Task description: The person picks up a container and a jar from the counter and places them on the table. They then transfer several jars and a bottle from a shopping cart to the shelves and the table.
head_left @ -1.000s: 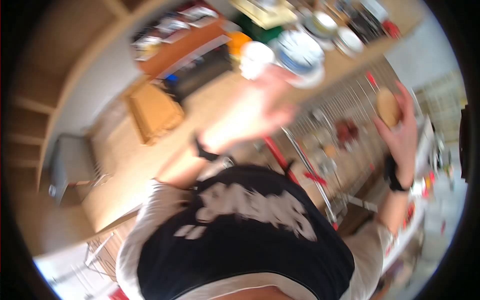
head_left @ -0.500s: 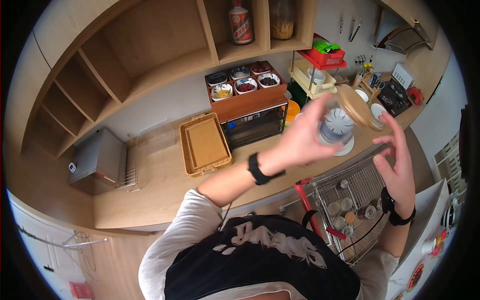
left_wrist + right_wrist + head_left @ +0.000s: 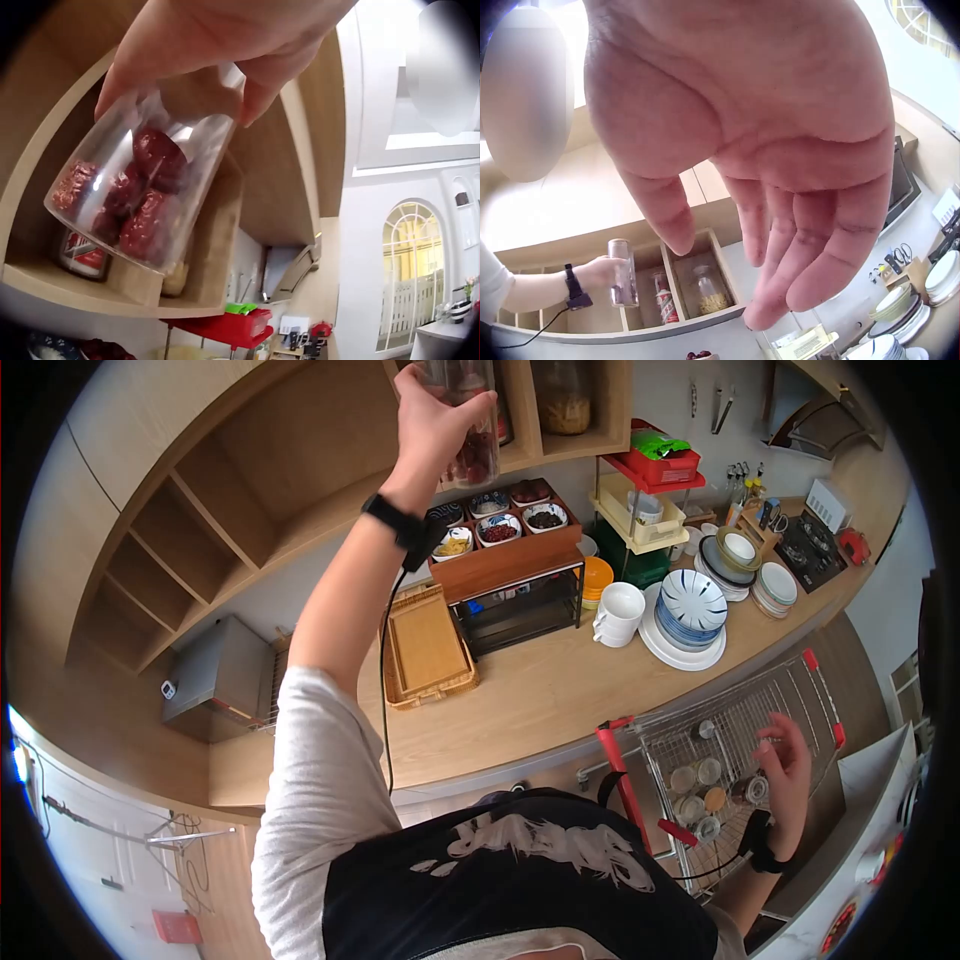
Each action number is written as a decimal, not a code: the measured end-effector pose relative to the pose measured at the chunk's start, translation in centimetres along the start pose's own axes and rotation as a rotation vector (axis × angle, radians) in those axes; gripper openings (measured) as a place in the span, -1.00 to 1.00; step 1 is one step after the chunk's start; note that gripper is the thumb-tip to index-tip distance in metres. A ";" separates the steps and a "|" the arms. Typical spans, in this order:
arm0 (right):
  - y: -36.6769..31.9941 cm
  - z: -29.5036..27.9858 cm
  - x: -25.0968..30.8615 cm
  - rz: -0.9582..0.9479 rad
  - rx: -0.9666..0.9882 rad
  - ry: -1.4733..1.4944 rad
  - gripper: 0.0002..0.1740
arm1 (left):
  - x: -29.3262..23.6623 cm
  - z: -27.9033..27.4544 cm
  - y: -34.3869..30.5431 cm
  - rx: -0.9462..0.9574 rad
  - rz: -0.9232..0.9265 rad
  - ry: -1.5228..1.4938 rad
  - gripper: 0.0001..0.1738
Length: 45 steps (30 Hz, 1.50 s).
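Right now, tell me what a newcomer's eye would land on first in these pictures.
The left hand, raised high to the wooden shelf, grips a glass jar of dark red fruit. Low on the right, the right hand hangs open over a wire cart holding small jars. Between them, a stack of blue-and-white bowls sits on the counter.

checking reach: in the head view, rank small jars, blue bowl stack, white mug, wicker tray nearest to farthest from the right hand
1. small jars, in the wire basket beside the right hand.
2. blue bowl stack, on the counter beyond the basket.
3. white mug, just left of the bowls.
4. wicker tray, far left on the counter.
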State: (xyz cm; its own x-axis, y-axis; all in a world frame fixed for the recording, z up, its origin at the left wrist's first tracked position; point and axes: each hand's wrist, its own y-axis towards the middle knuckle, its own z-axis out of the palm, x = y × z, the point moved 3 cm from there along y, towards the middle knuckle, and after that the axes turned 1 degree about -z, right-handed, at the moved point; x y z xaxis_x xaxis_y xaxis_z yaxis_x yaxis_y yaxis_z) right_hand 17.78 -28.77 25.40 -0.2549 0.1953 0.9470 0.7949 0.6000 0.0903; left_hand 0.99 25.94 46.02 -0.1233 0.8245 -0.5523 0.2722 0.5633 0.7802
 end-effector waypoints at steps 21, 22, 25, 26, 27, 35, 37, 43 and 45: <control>0.9 1.3 -5.5 -0.035 0.117 -0.004 -0.77 | 10.7 7.4 4.6 -0.200 -0.125 0.423 0.11; 0.9 1.4 -5.6 -0.015 0.123 -0.008 -0.77 | 10.6 7.4 4.6 -0.195 -0.125 0.431 0.17; 1.0 1.8 -5.8 -0.007 0.133 -0.037 -0.79 | 9.1 7.5 4.0 -0.215 -0.089 0.558 0.33; 1.1 1.9 -5.8 -0.021 0.141 -0.061 -0.79 | 8.0 7.4 3.8 -0.289 0.075 0.657 0.26; 1.1 2.0 -5.9 -0.019 0.140 -0.060 -0.79 | 7.0 7.2 3.3 -0.362 0.241 0.754 0.19; 0.4 2.0 -8.2 0.040 0.116 -0.038 -0.79 | 8.3 8.7 -0.6 0.307 0.415 1.064 -0.57; 0.3 2.1 -7.9 0.058 0.129 -0.036 -0.79 | 9.5 8.9 -0.8 0.351 0.319 1.061 -0.56; -0.1 1.8 -9.8 0.106 0.109 -0.010 -0.81 | 10.8 9.4 -0.1 0.376 0.194 1.104 -0.52; -0.4 1.4 -11.2 0.124 0.089 0.017 -0.81 | 11.2 9.5 0.3 0.397 0.175 1.098 -0.53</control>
State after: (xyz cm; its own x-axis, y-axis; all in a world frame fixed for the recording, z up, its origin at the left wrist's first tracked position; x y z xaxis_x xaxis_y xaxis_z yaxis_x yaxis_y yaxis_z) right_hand 19.54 -30.13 14.33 -0.1480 0.2597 0.9543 0.7675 0.6388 -0.0549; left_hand 8.72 34.83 37.24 -0.7570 0.6024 0.2533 0.6207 0.5416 0.5669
